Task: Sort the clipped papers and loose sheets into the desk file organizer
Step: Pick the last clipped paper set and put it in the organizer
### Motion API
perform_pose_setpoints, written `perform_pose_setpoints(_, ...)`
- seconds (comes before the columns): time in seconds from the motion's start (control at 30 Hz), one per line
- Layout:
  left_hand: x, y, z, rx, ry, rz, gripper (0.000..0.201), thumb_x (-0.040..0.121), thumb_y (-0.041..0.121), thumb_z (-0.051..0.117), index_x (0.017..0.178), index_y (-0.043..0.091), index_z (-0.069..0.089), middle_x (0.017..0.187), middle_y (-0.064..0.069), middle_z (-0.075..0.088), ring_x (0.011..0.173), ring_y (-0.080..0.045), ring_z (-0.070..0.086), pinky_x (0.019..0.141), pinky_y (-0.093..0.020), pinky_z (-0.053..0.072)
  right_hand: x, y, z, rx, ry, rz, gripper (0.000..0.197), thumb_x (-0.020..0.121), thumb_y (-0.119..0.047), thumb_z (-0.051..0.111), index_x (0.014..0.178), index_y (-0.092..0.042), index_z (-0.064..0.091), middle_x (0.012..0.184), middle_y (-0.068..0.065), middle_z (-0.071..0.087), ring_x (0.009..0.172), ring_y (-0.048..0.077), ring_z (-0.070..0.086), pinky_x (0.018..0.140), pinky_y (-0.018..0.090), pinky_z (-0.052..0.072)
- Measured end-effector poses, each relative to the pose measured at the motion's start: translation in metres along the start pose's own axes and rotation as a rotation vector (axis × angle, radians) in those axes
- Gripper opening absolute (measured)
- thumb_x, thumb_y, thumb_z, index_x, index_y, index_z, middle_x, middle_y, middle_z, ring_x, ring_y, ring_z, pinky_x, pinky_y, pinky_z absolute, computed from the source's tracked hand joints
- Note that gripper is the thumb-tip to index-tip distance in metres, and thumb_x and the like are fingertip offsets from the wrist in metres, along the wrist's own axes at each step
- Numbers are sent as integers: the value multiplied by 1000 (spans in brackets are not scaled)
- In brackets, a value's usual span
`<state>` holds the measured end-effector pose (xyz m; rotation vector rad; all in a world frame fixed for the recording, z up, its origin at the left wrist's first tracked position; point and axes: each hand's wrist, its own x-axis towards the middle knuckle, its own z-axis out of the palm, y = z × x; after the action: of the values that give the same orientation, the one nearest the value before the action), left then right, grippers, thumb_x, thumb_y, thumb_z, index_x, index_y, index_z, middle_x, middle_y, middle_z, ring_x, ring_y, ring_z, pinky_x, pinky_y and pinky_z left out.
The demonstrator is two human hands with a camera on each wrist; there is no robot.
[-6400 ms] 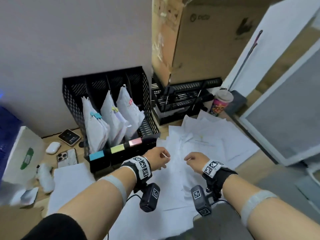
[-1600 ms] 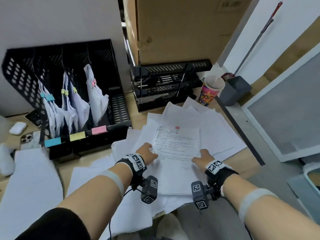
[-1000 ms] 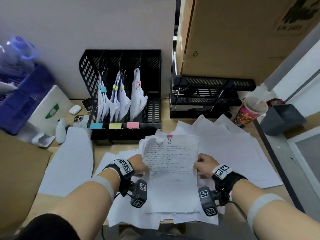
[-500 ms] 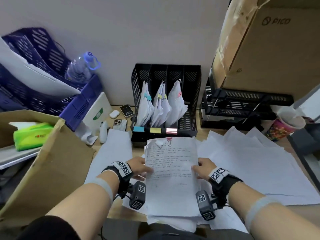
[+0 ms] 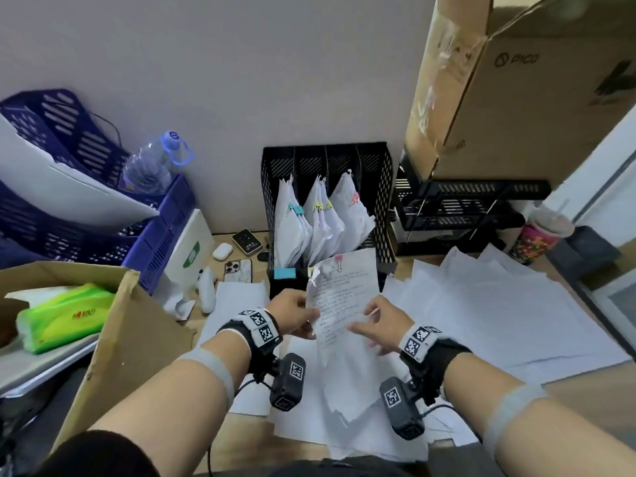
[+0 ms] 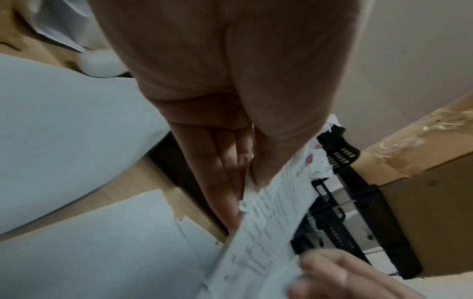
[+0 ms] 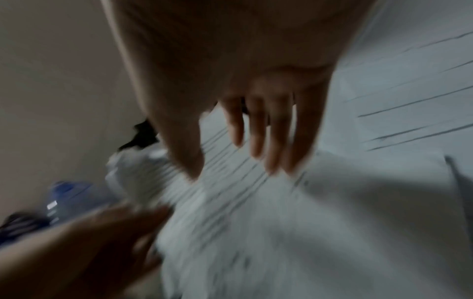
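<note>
Two hands near: left hand [image 5: 292, 313] pinches the left edge of one pink-clipped bundle [image 5: 344, 297], thumb over fingers [image 6: 225, 168]; right hand [image 5: 380, 323] hovers at its right edge with fingers spread, gripping nothing. Bundle is raised just before the organizer [image 5: 378, 187]. Risk: a one-sided pinch may let the sheets sag and snag the front lip. Loose sheets [image 5: 499, 315] cover the worktop, too many to count. Organizer: four slots, three filled, blue, yellow and pink clips.

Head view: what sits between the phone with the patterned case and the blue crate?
In the head view, a white card with a green mark leans between the phone and the blue crate; a small white bottle stands just in front.
</note>
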<state>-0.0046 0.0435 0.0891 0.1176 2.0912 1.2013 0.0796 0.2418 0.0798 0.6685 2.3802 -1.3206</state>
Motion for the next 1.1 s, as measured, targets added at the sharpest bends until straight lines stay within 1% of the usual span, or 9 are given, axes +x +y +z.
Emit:
perform_pose_setpoints(0.07,2,16,0,6,-30,61,14,95,0,56,101,6,67,93,-15,73,67,-21,71,61,-30,63,-8,-15,11,-75,-154,3,92,61,-58,78,134,-30,32,116,2,56,76,21,71,51,31,58)
perform_pose_setpoints(0.13,4,35,3,5,-52,139,15,93,-3,54,103,-4,65,86,-17,68,65,-24,67,59,-32,61,-13,-28,17,-211,-99,-41,104,60,-62,74,143,-38,17,124,3,56,75,23,72,50,33,59)
perform_pose_setpoints(0.3,7,78,23,-9,-188,349,12,94,14,65,97,3,61,84,-12,70,75,-17,69,69,-28,60,-18,-46,-10,-394,219,-103,56,87,-20,50,139,-20,29,106,14,63,93,35,65,77,39,57)
perform_pose_setpoints(0.47,33,109,33,148,-42,534,31,91,29,70,120,18,67,99,-3,70,73,-5,62,72,-21,53,-25,-49,-75,-319,426,-159,48,94,-24,43,141,-22,34,113,17,65,101,38,62,80,37,51)
perform_pose_setpoints(0.6,73,121,37,520,159,451,62,90,26,57,147,40,37,132,-8,48,89,-23,66,95,-38,54,-18,-53,-121,-234,477,-216,45,94,-18,44,139,-20,41,114,18,64,102,39,59,80,36,47)
perform_pose_setpoints(0.7,93,132,43,635,194,365,75,89,17,49,153,43,22,146,-6,28,80,-27,65,85,-37,56,-6,-59,-145,-177,465,-229,39,93,-15,45,132,-17,49,115,15,64,98,34,58,79,32,45)
perform_pose_setpoints(0.8,106,140,48,715,221,231,72,86,11,49,150,38,28,156,-9,15,92,-36,66,81,-38,55,10,-65,-160,-131,407,-286,34,91,-16,48,124,-16,56,114,9,64,102,30,59,83,30,44)
perform_pose_setpoints(0.93,119,139,42,687,344,132,46,88,18,53,132,24,39,142,-11,30,77,-32,55,73,-39,51,36,-76,-167,-62,257,-367,37,91,-15,52,127,-16,60,120,3,66,112,23,60,96,32,48)
perform_pose_setpoints(1.1,125,131,21,683,525,107,38,94,27,48,129,16,36,128,-13,46,88,-35,60,67,-39,44,64,-102,-159,-31,110,-484,35,93,-8,51,127,-12,59,122,4,65,117,22,58,93,22,41)
